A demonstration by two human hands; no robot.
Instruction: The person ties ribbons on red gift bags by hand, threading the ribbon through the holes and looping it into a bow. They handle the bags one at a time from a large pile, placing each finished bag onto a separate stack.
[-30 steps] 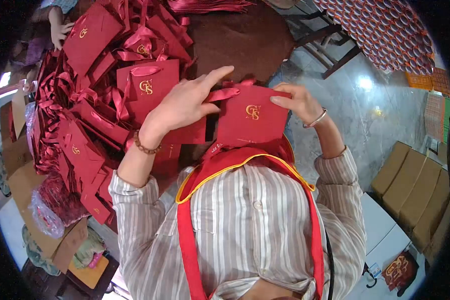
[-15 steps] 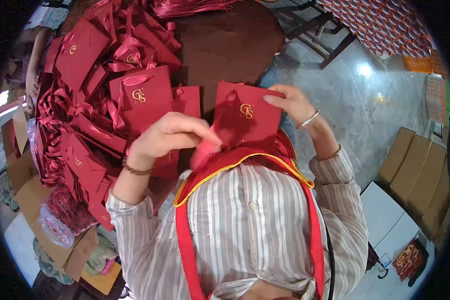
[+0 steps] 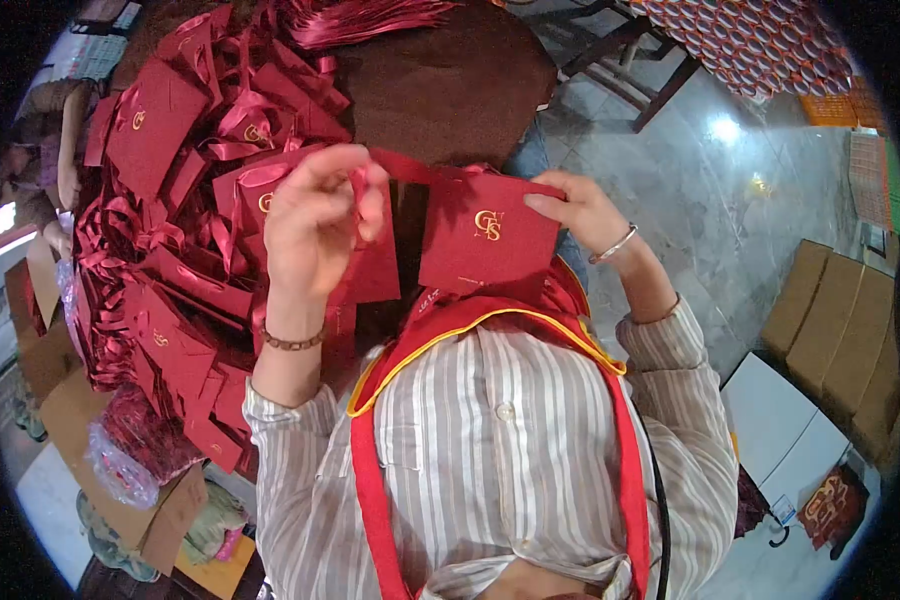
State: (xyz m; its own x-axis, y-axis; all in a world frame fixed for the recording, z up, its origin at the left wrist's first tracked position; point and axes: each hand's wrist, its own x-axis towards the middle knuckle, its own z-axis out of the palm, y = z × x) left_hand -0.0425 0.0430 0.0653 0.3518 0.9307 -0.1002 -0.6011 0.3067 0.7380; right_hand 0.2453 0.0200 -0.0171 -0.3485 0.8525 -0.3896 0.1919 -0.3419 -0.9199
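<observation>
My right hand [image 3: 578,210] pinches the upper right corner of a dark red card pouch [image 3: 490,232] with gold letters, in front of my chest. My left hand [image 3: 320,215] is raised to the left of that pouch, fingers curled on a red ribbon [image 3: 402,166] that stretches across to the pouch's top edge. Under and behind my left hand lie further red pouches [image 3: 375,262], partly hidden by it. To the left, a large heap of red pouches [image 3: 155,125] with ribbons covers the table.
A brown round table [image 3: 450,85] carries a bundle of red tassels [image 3: 370,20] at the back. Cardboard boxes [image 3: 835,330] stand at right. A dark stool [image 3: 635,85] is beyond the table. At far left, another person's arm [image 3: 70,150] reaches beside the heap.
My left hand has moved up and left from the pouch's lower left, drawing the ribbon out. The pouch in my right hand has shifted slightly left.
</observation>
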